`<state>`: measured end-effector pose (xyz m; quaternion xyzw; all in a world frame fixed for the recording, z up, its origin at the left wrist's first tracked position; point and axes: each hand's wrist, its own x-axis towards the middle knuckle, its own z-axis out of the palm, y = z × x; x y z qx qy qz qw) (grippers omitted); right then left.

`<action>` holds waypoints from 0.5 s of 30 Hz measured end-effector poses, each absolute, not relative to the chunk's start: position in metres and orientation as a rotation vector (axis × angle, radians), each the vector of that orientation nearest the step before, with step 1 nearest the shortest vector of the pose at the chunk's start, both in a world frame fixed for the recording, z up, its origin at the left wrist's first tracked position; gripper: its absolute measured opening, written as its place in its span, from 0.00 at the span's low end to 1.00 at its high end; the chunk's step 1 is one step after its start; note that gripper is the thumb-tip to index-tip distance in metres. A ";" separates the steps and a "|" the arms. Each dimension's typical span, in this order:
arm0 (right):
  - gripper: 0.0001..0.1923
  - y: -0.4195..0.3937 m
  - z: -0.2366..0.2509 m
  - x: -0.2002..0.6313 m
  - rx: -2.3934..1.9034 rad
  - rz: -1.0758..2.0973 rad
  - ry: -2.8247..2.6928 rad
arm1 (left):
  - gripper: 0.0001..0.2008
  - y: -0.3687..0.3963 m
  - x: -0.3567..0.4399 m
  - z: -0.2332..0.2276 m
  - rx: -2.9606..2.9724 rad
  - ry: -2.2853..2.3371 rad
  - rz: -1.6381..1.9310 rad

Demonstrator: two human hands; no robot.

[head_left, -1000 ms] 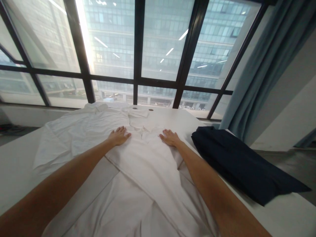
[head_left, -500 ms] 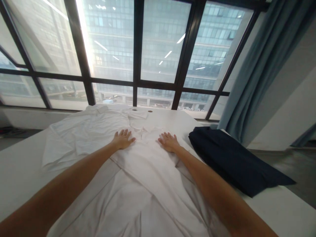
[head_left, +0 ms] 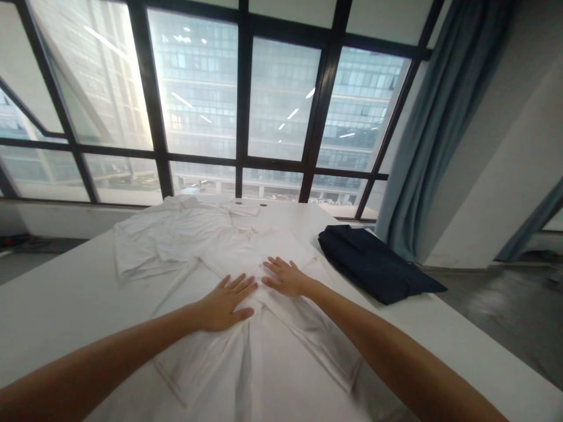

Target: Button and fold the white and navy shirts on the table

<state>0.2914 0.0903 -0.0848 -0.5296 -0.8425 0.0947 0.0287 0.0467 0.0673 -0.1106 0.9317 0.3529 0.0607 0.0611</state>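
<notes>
A white shirt (head_left: 281, 357) lies spread over the table in front of me, its collar end toward the window and creases running down its lower part. My left hand (head_left: 226, 302) rests on its middle, palm down with fingers stretched. Close beside it, my right hand (head_left: 284, 276) lies flat on the cloth, fingers spread. Neither hand grips the fabric. Beyond my left hand, another crumpled white garment (head_left: 153, 234) is on the table. A folded dark navy cloth (head_left: 373, 261) lies to the right of my right hand.
The white table (head_left: 57, 299) reaches to the black-framed windows (head_left: 240, 117). Two small round table holes (head_left: 263, 205) show near its far edge. A blue-grey curtain (head_left: 431, 140) and a pale pillar (head_left: 484, 187) stand at right, beyond the table.
Both hands have moved back toward me along the shirt and closer together. My view has tilted up a little.
</notes>
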 end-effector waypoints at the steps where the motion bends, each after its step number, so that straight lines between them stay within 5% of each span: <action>1: 0.41 0.082 -0.089 0.289 -1.632 0.310 -2.620 | 0.33 0.063 0.045 -0.112 2.813 1.059 0.161; 15: 0.42 0.114 -0.100 0.287 -1.674 0.296 -2.593 | 0.35 0.115 0.047 -0.111 2.803 1.075 0.024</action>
